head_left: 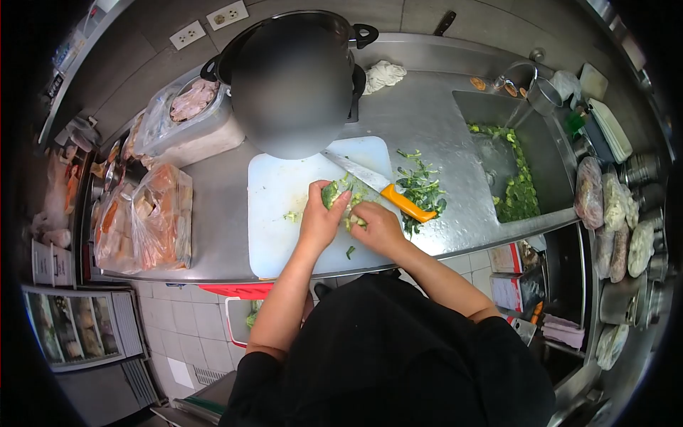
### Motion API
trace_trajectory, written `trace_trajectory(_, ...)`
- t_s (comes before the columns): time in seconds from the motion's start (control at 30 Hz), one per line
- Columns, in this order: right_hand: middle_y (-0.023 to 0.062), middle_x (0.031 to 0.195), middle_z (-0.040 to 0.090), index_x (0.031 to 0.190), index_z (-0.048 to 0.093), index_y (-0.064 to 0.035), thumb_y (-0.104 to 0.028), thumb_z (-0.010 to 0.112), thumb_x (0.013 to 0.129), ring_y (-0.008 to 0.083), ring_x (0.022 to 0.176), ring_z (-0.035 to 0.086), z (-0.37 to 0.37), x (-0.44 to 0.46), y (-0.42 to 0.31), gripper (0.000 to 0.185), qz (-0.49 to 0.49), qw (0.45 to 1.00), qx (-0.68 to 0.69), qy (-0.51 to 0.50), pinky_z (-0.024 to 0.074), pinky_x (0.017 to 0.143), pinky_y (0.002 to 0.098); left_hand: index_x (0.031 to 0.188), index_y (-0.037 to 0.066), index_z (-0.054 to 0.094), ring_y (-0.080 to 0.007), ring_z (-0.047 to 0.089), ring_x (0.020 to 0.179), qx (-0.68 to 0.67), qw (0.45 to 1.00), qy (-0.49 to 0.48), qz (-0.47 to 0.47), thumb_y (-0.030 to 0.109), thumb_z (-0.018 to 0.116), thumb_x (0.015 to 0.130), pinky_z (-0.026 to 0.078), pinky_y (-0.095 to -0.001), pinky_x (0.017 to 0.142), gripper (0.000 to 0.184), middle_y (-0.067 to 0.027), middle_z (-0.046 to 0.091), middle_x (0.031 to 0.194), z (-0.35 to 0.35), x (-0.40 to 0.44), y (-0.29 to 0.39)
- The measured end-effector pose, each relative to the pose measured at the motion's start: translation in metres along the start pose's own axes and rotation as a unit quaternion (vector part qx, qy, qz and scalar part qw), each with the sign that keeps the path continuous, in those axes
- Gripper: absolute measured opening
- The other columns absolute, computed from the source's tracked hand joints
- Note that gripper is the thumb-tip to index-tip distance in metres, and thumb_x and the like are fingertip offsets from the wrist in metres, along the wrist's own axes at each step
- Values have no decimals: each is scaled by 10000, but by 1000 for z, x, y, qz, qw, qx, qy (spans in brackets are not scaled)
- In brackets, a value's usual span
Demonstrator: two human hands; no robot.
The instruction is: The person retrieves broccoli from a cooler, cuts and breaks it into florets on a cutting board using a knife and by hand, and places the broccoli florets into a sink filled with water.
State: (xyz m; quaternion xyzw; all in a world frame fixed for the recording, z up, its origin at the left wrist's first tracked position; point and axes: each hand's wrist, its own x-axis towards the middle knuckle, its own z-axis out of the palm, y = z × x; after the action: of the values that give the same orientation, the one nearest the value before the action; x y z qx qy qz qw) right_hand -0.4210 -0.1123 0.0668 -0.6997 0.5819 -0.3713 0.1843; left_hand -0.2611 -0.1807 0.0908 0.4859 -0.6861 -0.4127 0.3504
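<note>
My left hand (318, 218) is closed around a green broccoli floret (329, 195) above the white cutting board (274, 242). Close beside it, the fingers of my right hand (378, 226) are curled on pale green broccoli stem pieces (358, 220). A kitchen knife with a yellow handle (408, 203) lies just beyond my right hand, its blade on the board and its handle past the right edge. Small green crumbs (291, 215) are scattered on the board. To the right, a pile of broccoli leaves and trimmings (421, 181) rests on the metal counter.
The sink (469, 107) at right holds water and floating broccoli. A large black-handled pot (245, 44) stands behind the board, mostly covered by a grey blur. At left are a plastic tub of meat (193, 99) and bagged food (163, 210). A white cloth (385, 76) lies at the back.
</note>
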Motion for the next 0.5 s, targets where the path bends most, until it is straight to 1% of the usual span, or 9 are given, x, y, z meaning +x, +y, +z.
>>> trace_trajectory(0.03, 161, 963, 659, 1006, 642, -32, -204, 687, 841, 383, 878, 648, 1, -1, 3, 243, -3, 1000, 0, -2, 514, 753, 422, 1270, 50, 483, -195, 634, 900, 0, 1000, 3, -1, 324, 693, 964, 526, -323, 785, 462, -112, 639, 1044, -4, 3, -1)
trace_trajectory(0.1, 152, 1008, 677, 1046, 649, -50, -222, 668, 876, 365, 934, 660, 3, -2, 2, 242, 134, 989, 53, 8, 524, 791, 417, 1317, 50, 481, -248, 652, 805, -43, 986, -66, -146, 513, 611, 973, 525, -386, 748, 591, -155, 667, 939, -14, 6, -2)
trace_trajectory(0.13, 152, 1008, 677, 1046, 649, -50, -222, 668, 876, 365, 934, 660, 2, 2, 1, 242, 132, 990, 55, 6, 524, 791, 417, 1317, 50, 481, -248, 652, 805, -42, 986, -64, -147, 513, 611, 973, 525, -386, 748, 591, -155, 667, 939, -19, 6, -3)
trace_trajectory(0.2, 147, 1022, 683, 1072, 648, -59, -245, 652, 911, 352, 963, 661, -2, 11, 1, 246, 158, 973, 158, 57, 520, 832, 427, 1294, 39, 538, -227, 650, 775, -101, 971, -117, -180, 634, 482, 991, 526, -379, 725, 671, -153, 669, 945, -26, 2, -4)
trace_trajectory(0.27, 140, 1057, 672, 1084, 658, -80, -292, 657, 933, 343, 988, 657, 2, 16, 0, 261, 109, 976, 177, 71, 517, 851, 415, 1268, 32, 568, -226, 650, 770, -88, 973, -111, -182, 660, 439, 993, 527, -375, 723, 697, -159, 670, 944, -27, -2, -1)
trace_trajectory(0.33, 139, 1106, 654, 1081, 658, -94, -343, 683, 921, 342, 1005, 652, -5, 22, -8, 297, 32, 992, 113, -44, 516, 850, 407, 1241, 26, 599, -225, 650, 766, -75, 975, -104, -179, 686, 395, 995, 528, -371, 720, 733, -165, 670, 943, -26, -1, -7)
trace_trajectory(0.4, 131, 1046, 621, 1077, 660, -76, -358, 721, 904, 314, 980, 627, -3, 23, -7, 336, 33, 993, 80, -77, 503, 837, 393, 1177, 5, 632, -281, 661, 810, 13, 986, -122, -116, 683, 370, 1003, 520, -385, 769, 748, -202, 677, 938, -24, 0, -18)
trace_trajectory(0.43, 139, 1046, 626, 1051, 654, -77, -391, 708, 903, 331, 975, 632, -4, 24, -7, 352, 38, 992, 68, -102, 502, 827, 416, 1177, 5, 632, -281, 661, 810, 12, 985, -124, -116, 683, 370, 1003, 520, -385, 769, 748, -202, 677, 938, -24, -2, -18)
trace_trajectory(0.5, 147, 1045, 630, 1025, 647, -78, -424, 696, 902, 347, 971, 636, -4, 23, -2, 371, 48, 990, 55, -124, 502, 816, 440, 1143, -12, 638, -361, 655, 907, 20, 974, -150, -167, 668, 360, 1012, 495, -408, 850, 746, -246, 680, 957, -23, -6, -11)
